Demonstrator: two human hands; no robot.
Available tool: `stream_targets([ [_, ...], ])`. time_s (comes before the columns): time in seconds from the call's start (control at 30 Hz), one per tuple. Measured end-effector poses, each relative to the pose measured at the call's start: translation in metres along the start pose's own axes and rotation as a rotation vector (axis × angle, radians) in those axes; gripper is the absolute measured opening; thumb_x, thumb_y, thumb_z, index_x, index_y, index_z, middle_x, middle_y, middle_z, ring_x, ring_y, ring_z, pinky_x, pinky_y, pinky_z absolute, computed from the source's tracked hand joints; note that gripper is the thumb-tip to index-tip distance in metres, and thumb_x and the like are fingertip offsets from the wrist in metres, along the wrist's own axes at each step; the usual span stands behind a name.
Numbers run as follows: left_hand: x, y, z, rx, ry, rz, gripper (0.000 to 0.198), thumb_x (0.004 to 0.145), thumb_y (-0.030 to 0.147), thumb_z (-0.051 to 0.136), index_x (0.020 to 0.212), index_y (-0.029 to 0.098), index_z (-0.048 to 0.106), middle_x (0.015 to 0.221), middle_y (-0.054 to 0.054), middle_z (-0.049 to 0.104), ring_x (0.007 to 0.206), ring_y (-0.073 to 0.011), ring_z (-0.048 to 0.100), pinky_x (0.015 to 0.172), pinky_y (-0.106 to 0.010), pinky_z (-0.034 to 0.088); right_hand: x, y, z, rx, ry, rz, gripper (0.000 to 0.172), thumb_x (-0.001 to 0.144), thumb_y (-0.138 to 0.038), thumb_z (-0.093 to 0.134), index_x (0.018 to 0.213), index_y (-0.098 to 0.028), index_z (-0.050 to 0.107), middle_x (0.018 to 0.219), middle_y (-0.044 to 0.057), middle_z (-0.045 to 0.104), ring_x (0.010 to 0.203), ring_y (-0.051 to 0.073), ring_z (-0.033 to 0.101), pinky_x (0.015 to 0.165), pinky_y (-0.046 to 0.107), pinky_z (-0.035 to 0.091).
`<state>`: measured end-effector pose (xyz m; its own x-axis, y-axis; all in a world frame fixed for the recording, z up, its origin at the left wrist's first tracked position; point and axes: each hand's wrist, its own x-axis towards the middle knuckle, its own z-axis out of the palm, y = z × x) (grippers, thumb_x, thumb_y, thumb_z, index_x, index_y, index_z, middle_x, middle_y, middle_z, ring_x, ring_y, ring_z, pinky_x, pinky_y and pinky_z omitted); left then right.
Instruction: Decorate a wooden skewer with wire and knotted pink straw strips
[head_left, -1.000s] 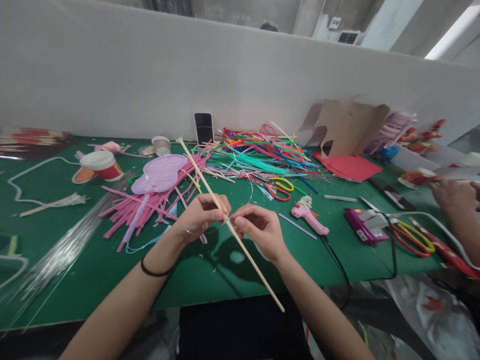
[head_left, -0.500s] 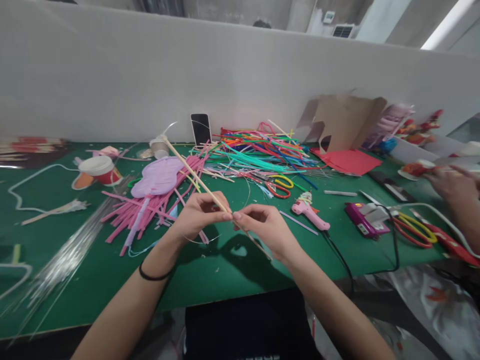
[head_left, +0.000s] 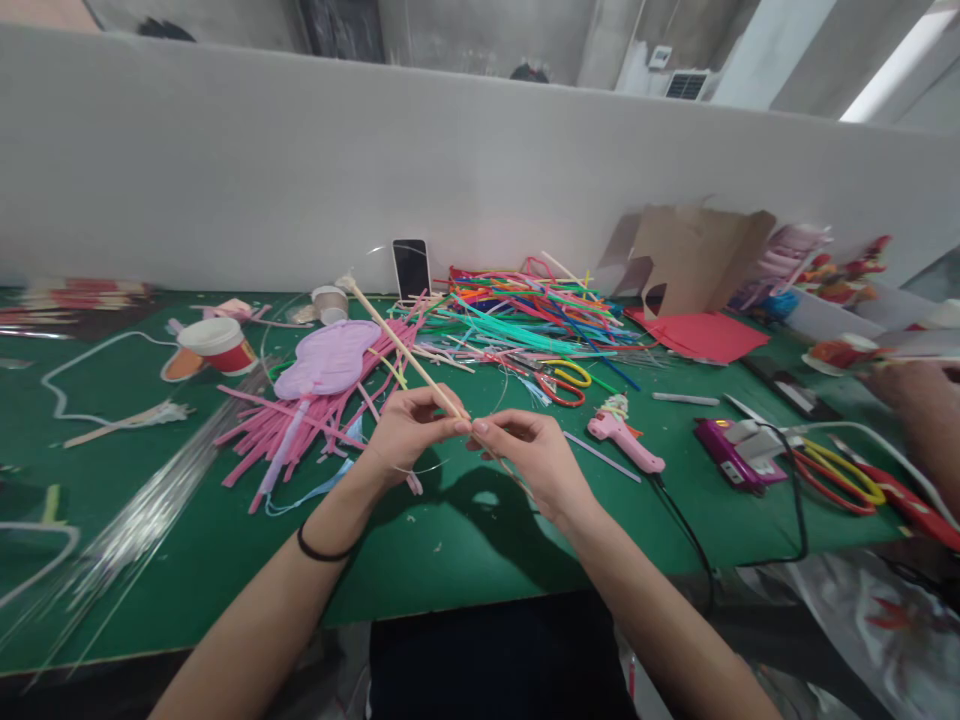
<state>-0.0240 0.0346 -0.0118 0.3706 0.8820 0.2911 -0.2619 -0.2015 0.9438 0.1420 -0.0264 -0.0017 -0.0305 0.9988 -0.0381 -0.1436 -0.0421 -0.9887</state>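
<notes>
Left hand: its thumb and fingers (head_left: 411,432) pinch the pale stick (head_left: 405,349) below its middle.
Right hand: thumb and fingertips (head_left: 531,452) close on the stick, touching the left; whether they also catch the thin wire (head_left: 427,469) I cannot tell.
Stick: held above the green table (head_left: 450,585), long axis slanting from far left to near right; the longer visible length lies beyond the left hand, its near end passing under the right.
Purple paddle shape (head_left: 326,358): left of the stick, on pink strips (head_left: 251,452).
Glue gun (head_left: 628,444): beyond the right hand, to the right.
Phone (head_left: 412,270): against the wall.
</notes>
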Motion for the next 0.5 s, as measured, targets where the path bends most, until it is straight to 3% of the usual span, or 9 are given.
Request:
stream_targets([
  [0.1,0.001,-0.002,-0.002,-0.01,0.063,-0.031,0.021,0.062,0.027,0.087,0.063,0.015,0.071,0.068,-0.001,0.063,0.055,-0.0083,0.05,0.05,-0.021,0.039,-0.003,0.005,-0.001,-0.002,-0.067,0.035,0.038,0.076,-0.053,0.074,0.09,-0.018,0.073,0.086,0.005,0.073,0.074,0.016,0.068,0.064,0.027,0.052],
  [0.23,0.003,-0.005,-0.002,-0.064,0.114,-0.075,0.023,0.062,0.031,0.088,0.067,0.015,0.072,0.075,-0.003,0.068,0.055,-0.0077,0.05,0.052,-0.022,0.041,-0.007,0.014,-0.004,-0.144,-0.069,-0.012,0.038,0.079,-0.053,0.07,0.091,-0.017,0.073,0.079,0.004,0.071,0.057,0.011,0.058,0.047,0.022,0.044],
  [0.37,0.004,-0.009,-0.006,-0.122,0.115,-0.164,0.034,0.067,0.039,0.085,0.091,0.016,0.078,0.097,-0.011,0.074,0.074,-0.0145,0.063,0.062,-0.024,0.049,-0.007,0.021,-0.012,-0.165,0.02,-0.045,0.037,0.083,-0.052,0.066,0.089,-0.016,0.074,0.072,0.002,0.067,0.047,0.008,0.048,0.041,0.02,0.036],
  [0.5,0.013,-0.01,-0.026,-0.249,0.278,-0.199,0.034,0.074,0.041,0.08,0.099,0.019,0.076,0.097,-0.008,0.074,0.084,-0.0157,0.066,0.064,-0.022,0.051,-0.011,0.02,-0.031,-0.23,0.042,-0.042,0.041,0.083,-0.054,0.064,0.091,-0.015,0.075,0.069,0.002,0.067,0.043,0.007,0.042,0.038,0.021,0.031],
])
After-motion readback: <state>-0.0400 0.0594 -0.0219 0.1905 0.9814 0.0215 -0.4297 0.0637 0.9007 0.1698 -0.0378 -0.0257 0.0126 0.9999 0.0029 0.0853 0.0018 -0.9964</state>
